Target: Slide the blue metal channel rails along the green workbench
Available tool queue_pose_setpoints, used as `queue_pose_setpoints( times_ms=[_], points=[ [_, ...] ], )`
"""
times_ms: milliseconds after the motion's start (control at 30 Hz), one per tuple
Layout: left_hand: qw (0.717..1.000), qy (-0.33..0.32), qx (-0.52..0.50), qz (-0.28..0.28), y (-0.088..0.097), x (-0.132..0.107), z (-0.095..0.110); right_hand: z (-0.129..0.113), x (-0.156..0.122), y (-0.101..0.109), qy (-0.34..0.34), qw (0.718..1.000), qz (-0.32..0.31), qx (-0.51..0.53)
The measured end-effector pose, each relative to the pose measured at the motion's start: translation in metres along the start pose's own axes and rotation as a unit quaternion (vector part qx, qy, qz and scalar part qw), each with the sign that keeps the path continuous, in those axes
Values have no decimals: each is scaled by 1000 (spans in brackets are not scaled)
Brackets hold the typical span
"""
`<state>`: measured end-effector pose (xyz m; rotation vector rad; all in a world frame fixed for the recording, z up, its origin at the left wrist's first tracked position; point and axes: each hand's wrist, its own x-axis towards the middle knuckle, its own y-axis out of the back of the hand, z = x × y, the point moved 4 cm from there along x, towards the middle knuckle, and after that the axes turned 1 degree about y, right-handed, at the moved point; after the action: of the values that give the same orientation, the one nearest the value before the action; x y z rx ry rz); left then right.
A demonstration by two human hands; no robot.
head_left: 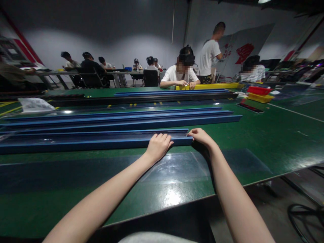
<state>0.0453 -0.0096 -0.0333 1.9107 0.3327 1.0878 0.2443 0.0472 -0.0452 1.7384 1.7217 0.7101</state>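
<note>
Blue channel (96, 145) — where is it?

Lengthwise on the tabletop (286, 148), back from the near edge, a clear sheet (177, 167) between.

What's touching it?

Left hand (159, 145), draped over its near wall; right hand (201, 136), apart, fingertips at its right end — I can't tell whether either grips.

Beyond?

More blue channels (152, 123).

On the green table (291, 135) we see a red tray (259, 90) on top of a yellow tray (260, 98), a phone (250, 108) lying near them, and a crumpled plastic bag (36, 105) well apart to the left. Across from us, a seated person (172, 75) bends over a yellow bar (215, 86), while a standing person (208, 55) is near a wall banner (244, 53).
</note>
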Motion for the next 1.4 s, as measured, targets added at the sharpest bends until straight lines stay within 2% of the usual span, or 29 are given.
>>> queue_pose_setpoints(
  times_ms=[1400],
  points=[
    [1000,8,-13,3,-3,0,-1,7,5,-4,-1,1000,-4,6]
  ],
)
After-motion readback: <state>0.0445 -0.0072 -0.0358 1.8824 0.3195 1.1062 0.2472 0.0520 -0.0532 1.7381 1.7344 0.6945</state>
